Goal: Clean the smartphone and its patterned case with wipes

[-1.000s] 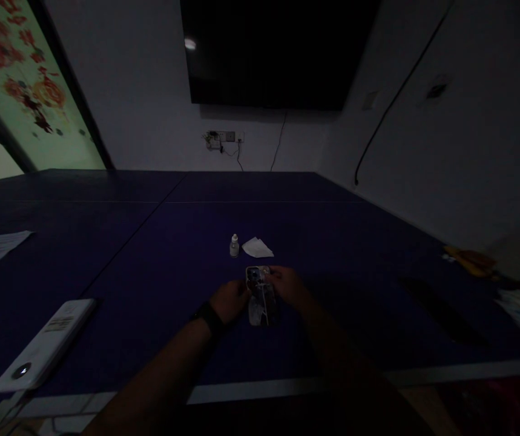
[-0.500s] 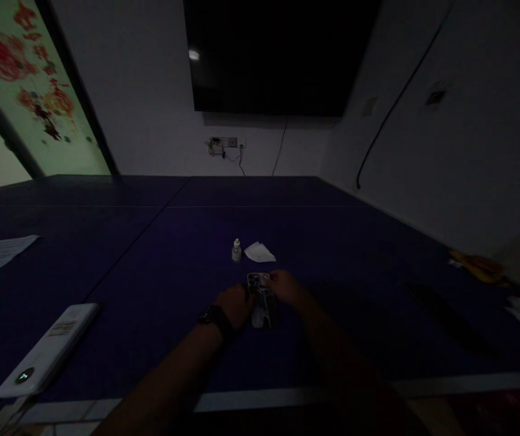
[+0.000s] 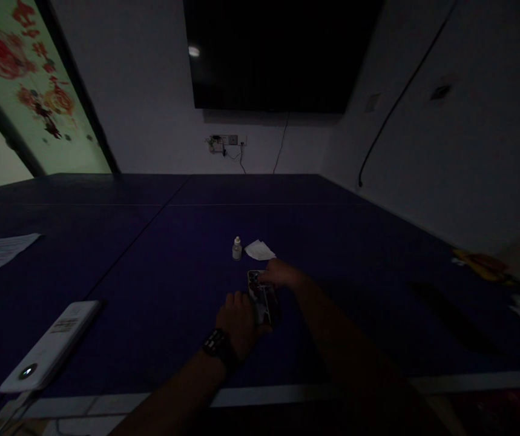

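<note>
A smartphone (image 3: 265, 303) with a patterned back lies camera side up on the dark blue table, in the middle of the head view. My left hand (image 3: 236, 318), with a black watch at the wrist, holds its left side; the thumb reaches along the bottom edge. At the phone's upper right, my right hand (image 3: 280, 272) has its fingers closed together over the area beside the camera lenses. Darkness hides whether anything small is pinched there. Just beyond the phone stand a small clear bottle (image 3: 236, 249) with a white cap and some flat white paper pieces (image 3: 260, 250).
A white power bank (image 3: 53, 345) with a lit display and a cable lies at the left. Behind it is a printed sheet (image 3: 0, 254). A dark flat object (image 3: 450, 315) and yellow and white items (image 3: 482, 266) sit at the right. A large screen (image 3: 282, 54) hangs ahead.
My left hand has slid down from the phone's upper left to its lower left edge, thumb now at the bottom. My right hand has moved inward over the camera area.
</note>
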Tool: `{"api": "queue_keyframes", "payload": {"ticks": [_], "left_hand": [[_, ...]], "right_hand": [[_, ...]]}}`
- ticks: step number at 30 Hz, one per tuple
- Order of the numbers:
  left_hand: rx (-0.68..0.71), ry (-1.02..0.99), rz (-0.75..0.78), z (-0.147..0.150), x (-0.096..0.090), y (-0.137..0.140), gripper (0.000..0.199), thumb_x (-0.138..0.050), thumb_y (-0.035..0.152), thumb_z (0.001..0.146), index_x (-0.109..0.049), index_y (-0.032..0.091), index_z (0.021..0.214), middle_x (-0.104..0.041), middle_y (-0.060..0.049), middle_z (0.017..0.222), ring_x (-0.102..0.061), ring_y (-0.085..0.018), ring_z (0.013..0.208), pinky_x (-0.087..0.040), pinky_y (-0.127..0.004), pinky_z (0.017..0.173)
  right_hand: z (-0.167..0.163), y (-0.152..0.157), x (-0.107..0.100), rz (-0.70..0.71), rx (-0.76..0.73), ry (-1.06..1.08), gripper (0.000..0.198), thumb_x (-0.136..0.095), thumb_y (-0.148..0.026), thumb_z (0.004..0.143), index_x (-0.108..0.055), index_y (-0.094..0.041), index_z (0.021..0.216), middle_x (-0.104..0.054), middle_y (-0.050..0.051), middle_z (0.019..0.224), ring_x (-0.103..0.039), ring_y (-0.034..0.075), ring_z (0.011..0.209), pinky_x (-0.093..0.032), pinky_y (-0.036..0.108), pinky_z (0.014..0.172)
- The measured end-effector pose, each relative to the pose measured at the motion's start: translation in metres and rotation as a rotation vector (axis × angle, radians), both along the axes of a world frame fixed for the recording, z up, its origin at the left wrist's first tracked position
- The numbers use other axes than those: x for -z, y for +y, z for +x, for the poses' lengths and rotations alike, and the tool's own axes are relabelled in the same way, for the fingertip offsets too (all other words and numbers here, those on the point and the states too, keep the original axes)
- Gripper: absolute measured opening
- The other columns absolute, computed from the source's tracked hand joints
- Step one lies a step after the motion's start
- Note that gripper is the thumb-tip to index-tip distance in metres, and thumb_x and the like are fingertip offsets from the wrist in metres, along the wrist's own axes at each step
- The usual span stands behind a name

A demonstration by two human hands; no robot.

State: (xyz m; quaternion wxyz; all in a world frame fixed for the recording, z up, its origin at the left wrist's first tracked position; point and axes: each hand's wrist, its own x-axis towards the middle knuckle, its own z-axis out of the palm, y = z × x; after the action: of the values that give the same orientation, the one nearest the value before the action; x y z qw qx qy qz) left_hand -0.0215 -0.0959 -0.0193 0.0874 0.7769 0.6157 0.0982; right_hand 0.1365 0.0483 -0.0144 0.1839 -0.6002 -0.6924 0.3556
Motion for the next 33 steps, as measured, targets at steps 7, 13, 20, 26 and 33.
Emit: {"api": "queue_keyframes", "payload": {"ticks": [7, 13, 20, 26, 33], "left_hand": [[0.045, -0.017, 0.073, -0.002, 0.016, 0.004, 0.057, -0.081, 0.056, 0.08, -0.062, 0.012, 0.112, -0.064, -0.015, 0.111, -0.058, -0.034, 0.105, -0.05, -0.047, 0.093], [0.025, -0.045, 0.112, 0.001, 0.019, 0.001, 0.054, -0.082, 0.044, 0.083, -0.059, 0.012, 0.12, -0.065, -0.014, 0.115, -0.059, -0.033, 0.109, -0.05, -0.048, 0.096], [0.079, -0.532, 0.113, -0.008, 0.016, 0.01, 0.061, -0.067, 0.009, 0.085, -0.047, 0.017, 0.142, -0.064, -0.014, 0.133, -0.063, -0.028, 0.118, -0.051, -0.042, 0.101], [0.217, -0.934, 0.067, -0.016, 0.006, 0.015, 0.081, -0.073, 0.012, 0.076, -0.039, 0.02, 0.149, -0.059, -0.015, 0.144, -0.06, -0.026, 0.129, -0.049, -0.04, 0.109], [0.128, -0.95, 0.02, -0.026, 0.01, 0.015, 0.055, -0.06, 0.026, 0.093, -0.043, 0.018, 0.144, -0.06, -0.017, 0.145, -0.058, -0.026, 0.133, -0.043, -0.043, 0.115]], "right_hand": [[-0.005, 0.002, -0.008, -0.213, 0.03, -0.074, 0.032, -0.067, -0.037, 0.1, -0.065, -0.018, 0.126, -0.066, 0.009, 0.128, -0.068, 0.024, 0.107, -0.06, 0.044, 0.09], [0.002, -0.008, -0.008, -0.125, 0.087, 0.167, 0.033, -0.067, -0.037, 0.1, -0.064, -0.017, 0.127, -0.067, 0.009, 0.125, -0.069, 0.024, 0.105, -0.061, 0.044, 0.088], [-0.008, -0.04, 0.001, 0.148, 0.169, 0.641, 0.033, -0.068, -0.034, 0.098, -0.06, -0.018, 0.125, -0.071, 0.008, 0.115, -0.071, 0.021, 0.098, -0.061, 0.039, 0.085], [-0.025, -0.059, 0.003, 0.326, 0.201, 0.905, 0.044, -0.071, -0.042, 0.083, -0.056, -0.023, 0.12, -0.075, 0.01, 0.118, -0.072, 0.026, 0.108, -0.058, 0.038, 0.091], [-0.028, -0.065, 0.002, 0.406, 0.228, 0.983, 0.048, -0.077, -0.04, 0.074, -0.061, -0.022, 0.115, -0.074, 0.01, 0.118, -0.069, 0.027, 0.112, -0.053, 0.041, 0.101]]}}
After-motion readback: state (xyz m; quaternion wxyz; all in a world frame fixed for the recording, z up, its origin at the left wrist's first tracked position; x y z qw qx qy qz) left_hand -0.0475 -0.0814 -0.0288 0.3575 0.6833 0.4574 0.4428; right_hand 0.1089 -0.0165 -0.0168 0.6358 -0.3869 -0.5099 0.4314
